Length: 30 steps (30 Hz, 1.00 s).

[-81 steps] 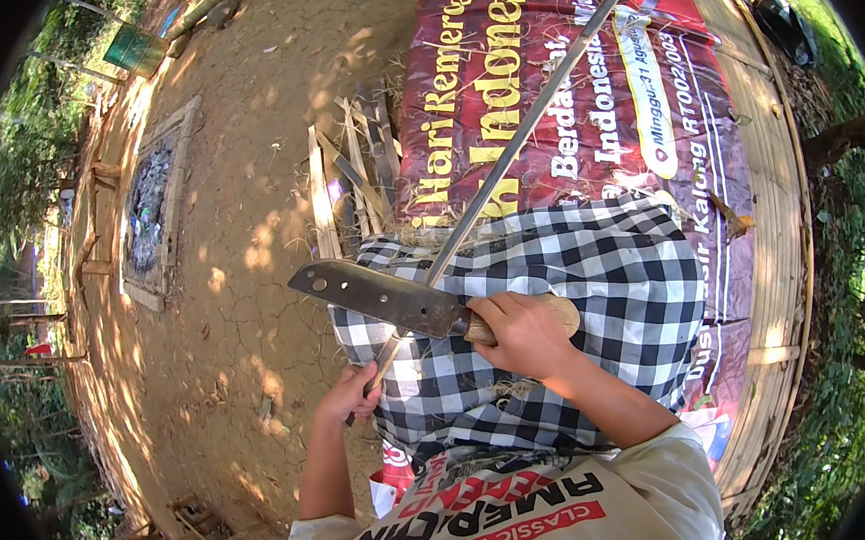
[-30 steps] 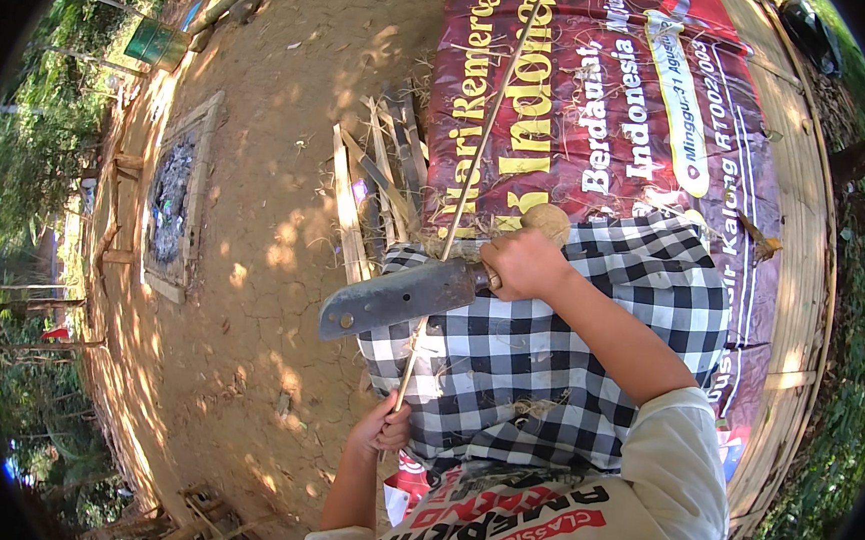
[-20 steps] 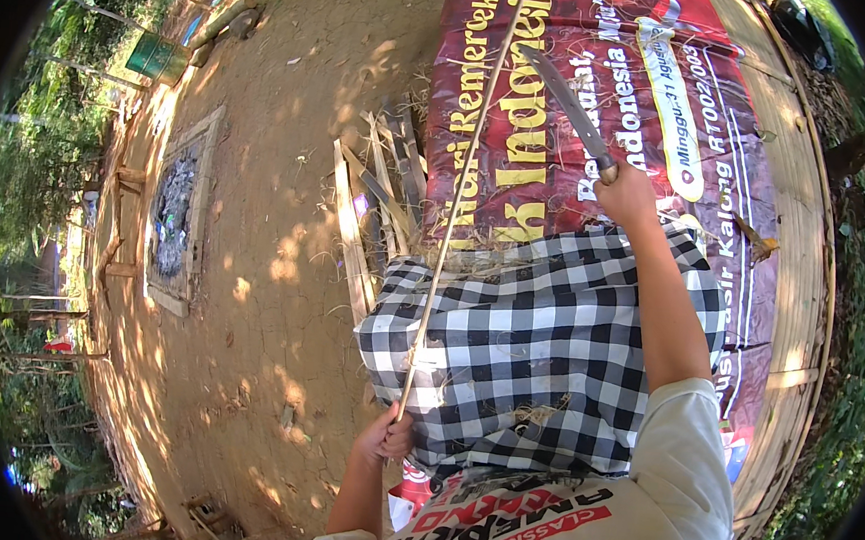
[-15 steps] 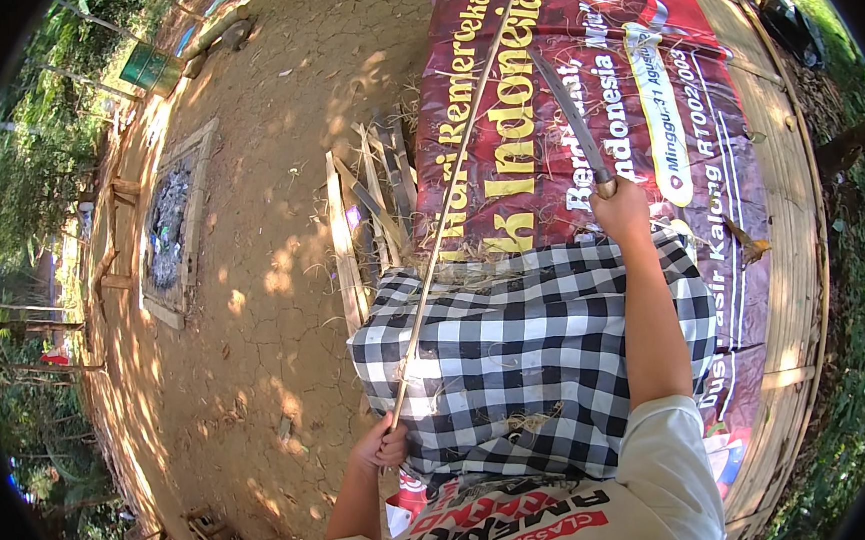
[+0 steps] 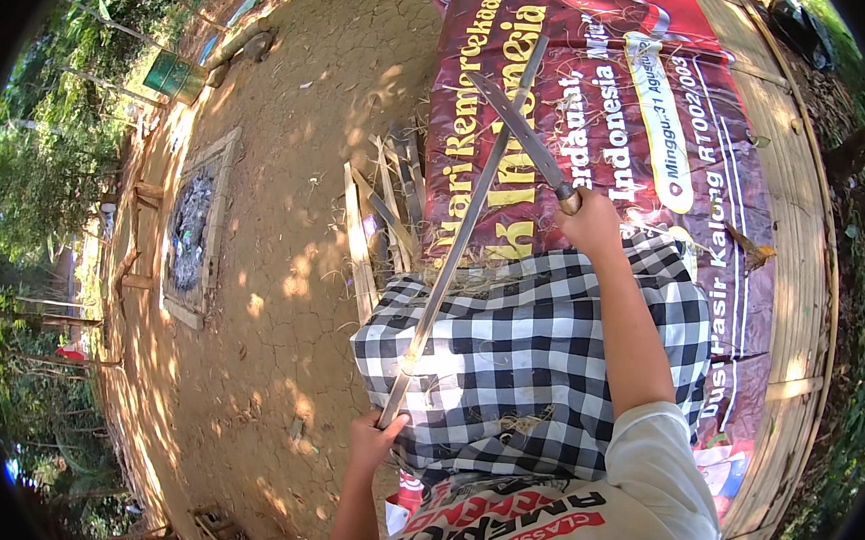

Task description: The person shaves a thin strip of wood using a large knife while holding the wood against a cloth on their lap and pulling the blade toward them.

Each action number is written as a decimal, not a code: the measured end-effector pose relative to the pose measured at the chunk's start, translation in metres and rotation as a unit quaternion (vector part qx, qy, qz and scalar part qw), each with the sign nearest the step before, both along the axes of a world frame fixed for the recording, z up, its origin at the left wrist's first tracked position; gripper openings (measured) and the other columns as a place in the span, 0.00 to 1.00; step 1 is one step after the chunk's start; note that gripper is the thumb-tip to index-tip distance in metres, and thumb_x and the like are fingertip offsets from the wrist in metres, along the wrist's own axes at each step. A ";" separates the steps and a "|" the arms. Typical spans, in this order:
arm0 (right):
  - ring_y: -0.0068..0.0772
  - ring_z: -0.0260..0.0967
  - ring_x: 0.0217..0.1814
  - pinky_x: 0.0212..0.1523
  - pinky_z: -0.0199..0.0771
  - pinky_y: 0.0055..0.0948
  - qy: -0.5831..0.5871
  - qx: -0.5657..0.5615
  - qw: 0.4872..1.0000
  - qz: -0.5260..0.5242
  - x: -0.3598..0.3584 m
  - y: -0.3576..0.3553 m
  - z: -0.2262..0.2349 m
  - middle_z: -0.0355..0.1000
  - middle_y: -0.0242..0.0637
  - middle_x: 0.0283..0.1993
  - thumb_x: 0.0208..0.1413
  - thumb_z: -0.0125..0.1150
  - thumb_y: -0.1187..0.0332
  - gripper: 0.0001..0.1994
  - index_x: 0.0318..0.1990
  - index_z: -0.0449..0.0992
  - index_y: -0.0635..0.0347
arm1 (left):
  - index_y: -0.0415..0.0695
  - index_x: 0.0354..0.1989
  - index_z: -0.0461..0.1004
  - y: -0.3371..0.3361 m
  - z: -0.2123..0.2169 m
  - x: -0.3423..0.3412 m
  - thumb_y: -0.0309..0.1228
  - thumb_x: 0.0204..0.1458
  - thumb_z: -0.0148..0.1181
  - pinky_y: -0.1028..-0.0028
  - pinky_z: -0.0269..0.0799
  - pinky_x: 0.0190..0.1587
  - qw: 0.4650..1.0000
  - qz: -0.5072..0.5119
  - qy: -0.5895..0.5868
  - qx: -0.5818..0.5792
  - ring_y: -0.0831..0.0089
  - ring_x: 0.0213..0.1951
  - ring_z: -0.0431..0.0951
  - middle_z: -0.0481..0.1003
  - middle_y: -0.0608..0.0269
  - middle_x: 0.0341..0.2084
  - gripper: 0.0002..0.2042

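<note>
Our left hand (image 5: pixel 372 439) is closed around the near end of a long bamboo strip (image 5: pixel 460 240) slanting over the checkered cloth (image 5: pixel 526 362) on our lap, while our right hand (image 5: pixel 588 221) grips a machete (image 5: pixel 522 136) raised above the red banner (image 5: pixel 614 112).

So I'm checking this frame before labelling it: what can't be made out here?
- Head view: the knife handle is hidden inside the right hand; only the long knife blade shows.
- The legs are covered by the checked cloth.
- The lower end of the bamboo strip is wrapped by the left hand.
- The contents of the framed pit are too small to tell.
</note>
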State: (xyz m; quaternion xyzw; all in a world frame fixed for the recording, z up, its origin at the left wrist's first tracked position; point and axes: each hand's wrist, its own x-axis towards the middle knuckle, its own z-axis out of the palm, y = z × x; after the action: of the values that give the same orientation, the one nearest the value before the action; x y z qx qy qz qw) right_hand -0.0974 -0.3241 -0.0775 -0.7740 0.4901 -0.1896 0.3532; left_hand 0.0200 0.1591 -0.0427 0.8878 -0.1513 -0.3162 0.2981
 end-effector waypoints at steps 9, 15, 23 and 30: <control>0.54 0.74 0.35 0.39 0.74 0.46 -0.050 -0.025 0.996 0.069 0.000 0.009 0.010 0.75 0.50 0.29 0.40 0.65 0.61 0.15 0.34 0.76 0.62 | 0.37 0.23 0.70 -0.020 0.022 -0.023 0.50 0.60 0.50 0.65 0.58 0.18 0.972 -0.088 -0.216 0.032 0.66 0.13 0.61 0.65 0.53 0.11 0.25; 0.52 0.75 0.33 0.37 0.75 0.45 -0.047 -0.086 0.970 0.222 0.004 0.037 0.018 0.76 0.48 0.28 0.39 0.67 0.61 0.18 0.38 0.76 0.61 | 0.51 0.18 0.54 -0.002 0.019 -0.016 0.56 0.63 0.36 0.76 0.43 0.14 0.903 0.127 0.405 -0.072 0.81 0.11 0.48 0.50 0.75 0.10 0.26; 0.47 0.76 0.30 0.34 0.75 0.43 0.012 -0.178 0.844 0.505 0.024 0.097 0.000 0.76 0.44 0.27 0.36 0.66 0.62 0.17 0.36 0.76 0.60 | 0.53 0.18 0.52 0.004 0.004 -0.008 0.57 0.63 0.36 0.77 0.40 0.13 0.885 0.095 0.455 -0.038 0.83 0.11 0.46 0.48 0.77 0.10 0.26; 0.49 0.76 0.31 0.33 0.76 0.43 0.058 -0.146 0.940 0.302 0.028 0.028 -0.007 0.76 0.46 0.27 0.39 0.62 0.62 0.12 0.32 0.77 0.57 | 0.53 0.16 0.55 -0.001 0.004 -0.007 0.58 0.61 0.41 0.76 0.43 0.13 0.925 0.073 0.374 -0.012 0.81 0.10 0.49 0.51 0.76 0.09 0.26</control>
State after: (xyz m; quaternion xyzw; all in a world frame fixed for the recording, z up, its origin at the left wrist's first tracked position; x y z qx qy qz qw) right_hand -0.0696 -0.2965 -0.0844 -0.9383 0.2196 -0.0984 0.2485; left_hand 0.0134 0.1582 -0.0385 0.7104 0.0326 -0.6005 0.3656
